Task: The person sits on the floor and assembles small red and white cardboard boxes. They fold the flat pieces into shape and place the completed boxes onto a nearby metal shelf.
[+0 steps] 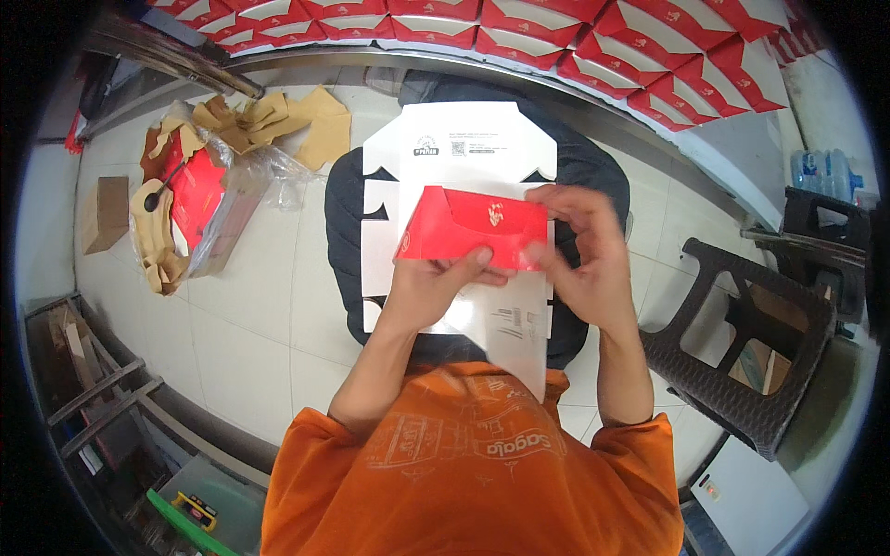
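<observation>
A red, partly folded cardboard box (pixel 482 227) with a small gold print is held up above my lap. My left hand (pixel 436 283) grips its lower edge, thumb on the front face and fingers underneath. My right hand (pixel 593 250) is at its right end, index finger at the upper corner and thumb at the lower corner; the fingers are slightly blurred. Beneath lie flat white die-cut cardboard sheets (pixel 473 139) with notched sides and small black print, resting across my dark-clad legs. A white flap (pixel 519 343) hangs below the red box toward my orange shirt.
Rows of folded red-and-white boxes (pixel 519 37) fill the shelf ahead. An opened brown-paper and plastic package with red sheets (pixel 199 199) stands on the left floor. A dark stool (pixel 797 361) is at right, near water bottles (pixel 825 176). A green-rimmed bin (pixel 185 524) sits lower left.
</observation>
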Demonstrator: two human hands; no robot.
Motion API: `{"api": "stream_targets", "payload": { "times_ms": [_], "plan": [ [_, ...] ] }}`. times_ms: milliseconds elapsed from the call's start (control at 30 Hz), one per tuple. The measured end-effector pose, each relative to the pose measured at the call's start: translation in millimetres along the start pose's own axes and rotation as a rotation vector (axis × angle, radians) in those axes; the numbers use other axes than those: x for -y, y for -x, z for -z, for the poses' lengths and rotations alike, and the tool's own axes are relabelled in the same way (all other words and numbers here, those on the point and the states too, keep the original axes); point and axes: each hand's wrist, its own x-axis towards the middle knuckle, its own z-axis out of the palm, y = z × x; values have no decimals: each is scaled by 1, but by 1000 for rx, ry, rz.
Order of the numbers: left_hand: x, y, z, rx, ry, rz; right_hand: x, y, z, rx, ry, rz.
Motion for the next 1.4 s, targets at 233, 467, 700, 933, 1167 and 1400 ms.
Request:
{"api": "stream_targets", "payload": {
  "times_ms": [233, 467, 700, 933, 1167, 1400],
  "plan": [
    [37, -30, -5, -238, -631, -126, 3, 5, 20, 197, 785, 276],
    [4, -19, 2, 445, -868, 47, 16, -8, 7, 419, 672, 207],
    [-47, 21, 71, -237, 339, 14, -41, 15, 1, -659, -827, -630],
    [-10, 9, 12, 299, 251, -143, -23, 19, -31, 1, -70, -141],
    [-32, 13, 0, 127, -12, -93, -3, 14, -28, -198, 499, 337],
    [-26, 12, 9, 417, 10, 147, -1, 20, -45, -266, 190, 252]
  ]
}}
